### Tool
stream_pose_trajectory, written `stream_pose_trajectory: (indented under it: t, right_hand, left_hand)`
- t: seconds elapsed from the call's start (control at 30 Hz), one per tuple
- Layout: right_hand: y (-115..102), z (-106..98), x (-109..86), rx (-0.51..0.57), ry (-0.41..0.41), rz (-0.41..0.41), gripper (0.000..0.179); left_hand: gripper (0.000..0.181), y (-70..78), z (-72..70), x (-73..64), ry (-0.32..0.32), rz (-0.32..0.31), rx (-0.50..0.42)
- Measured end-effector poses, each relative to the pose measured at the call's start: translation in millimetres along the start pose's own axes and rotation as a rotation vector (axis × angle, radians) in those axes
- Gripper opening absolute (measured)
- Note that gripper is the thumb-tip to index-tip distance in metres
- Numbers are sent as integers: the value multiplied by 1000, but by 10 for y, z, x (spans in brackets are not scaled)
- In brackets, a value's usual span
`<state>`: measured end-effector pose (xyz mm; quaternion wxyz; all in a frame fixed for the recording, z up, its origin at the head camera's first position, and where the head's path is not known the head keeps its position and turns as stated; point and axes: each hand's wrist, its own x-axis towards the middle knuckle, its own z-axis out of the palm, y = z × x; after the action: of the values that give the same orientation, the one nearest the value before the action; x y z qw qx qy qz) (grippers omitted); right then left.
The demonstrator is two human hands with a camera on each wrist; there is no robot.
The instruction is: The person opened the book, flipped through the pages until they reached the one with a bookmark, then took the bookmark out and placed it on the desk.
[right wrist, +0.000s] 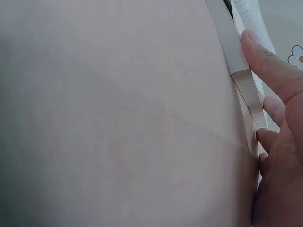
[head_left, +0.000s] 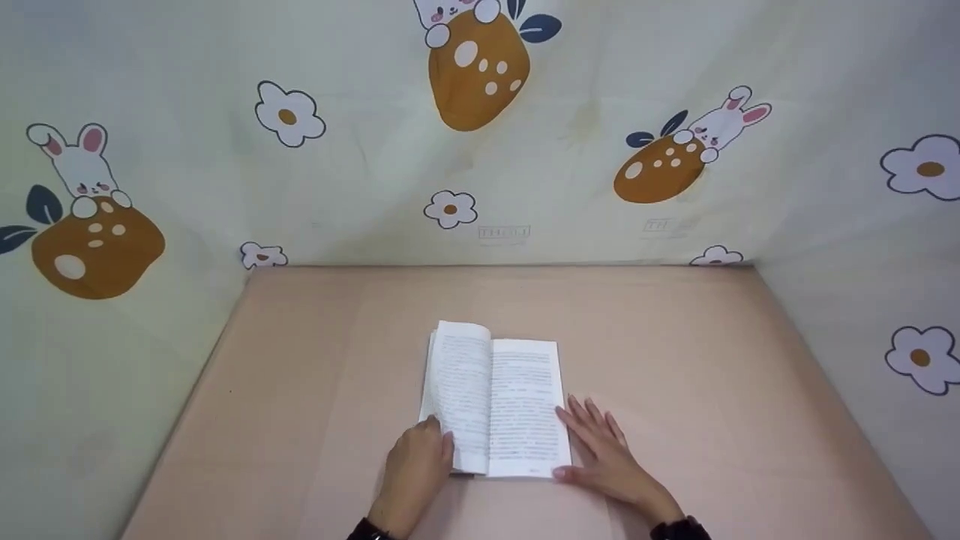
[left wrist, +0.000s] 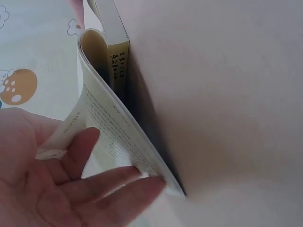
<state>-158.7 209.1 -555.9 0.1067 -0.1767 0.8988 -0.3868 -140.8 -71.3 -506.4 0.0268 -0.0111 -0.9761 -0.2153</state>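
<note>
An open book [head_left: 523, 409] with printed text lies on the table, its left leaves raised and curving. At the lower left edge, my left hand [head_left: 416, 461] holds some leaves. The left wrist view shows that hand's thumb [left wrist: 84, 151] against a bent page [left wrist: 71, 125], while its fingers touch the printed side beneath. My right hand [head_left: 606, 457] rests beside the book's lower right edge, fingers spread and fairly straight. In the right wrist view its thumb [right wrist: 265, 61] touches the book's edge [right wrist: 232, 52], and the other fingers lie along the side.
A pinkish-beige cloth covers the table [head_left: 300, 375]. Pale curtains [head_left: 360, 180] printed with rabbits, fruit and flowers stand at the back and both sides. Dark bands [head_left: 679, 529] circle the wrists.
</note>
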Motion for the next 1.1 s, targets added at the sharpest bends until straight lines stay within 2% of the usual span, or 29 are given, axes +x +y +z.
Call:
stream_pose_trajectory:
  t: [0.13, 0.23, 0.4, 0.5, 0.63, 0.73, 0.77, 0.83, 0.97, 1.1]
  right_hand:
    - [7, 0, -21, -11, 15, -14, 86]
    - [5, 2, -24, -9, 16, -9, 86]
    - [-6, 3, -11, -3, 7, -3, 85]
    - [-10, 3, -5, -3, 16, -4, 84]
    - [-10, 1, -5, -5, 5, 3, 84]
    - [-6, 0, -3, -10, 10, -7, 85]
    - [-5, 0, -3, -4, 12, -7, 85]
    - [-4, 1, -6, 5, 13, 1, 84]
    - [-3, 7, -9, 16, 5, 17, 84]
    - [8, 15, -19, 8, 17, -4, 84]
  left_hand:
    - [29, 25, 16, -23, -49, -36, 132]
    - [29, 17, 33, -28, -77, -62, 189]
    - [40, -24, 42, -44, -12, -51, 260]
    - [43, -37, 37, -40, 33, -40, 288]
    - [56, -36, 24, -4, 13, -78, 305]
    - [71, -25, 12, 33, -16, -95, 284]
    - [74, -19, 12, 39, -18, -85, 268]
    - [69, -7, 19, 45, -20, -39, 229]
    - [58, 23, 63, 28, 4, 133, 163]
    - [67, 76, 102, 41, -11, 283, 149]
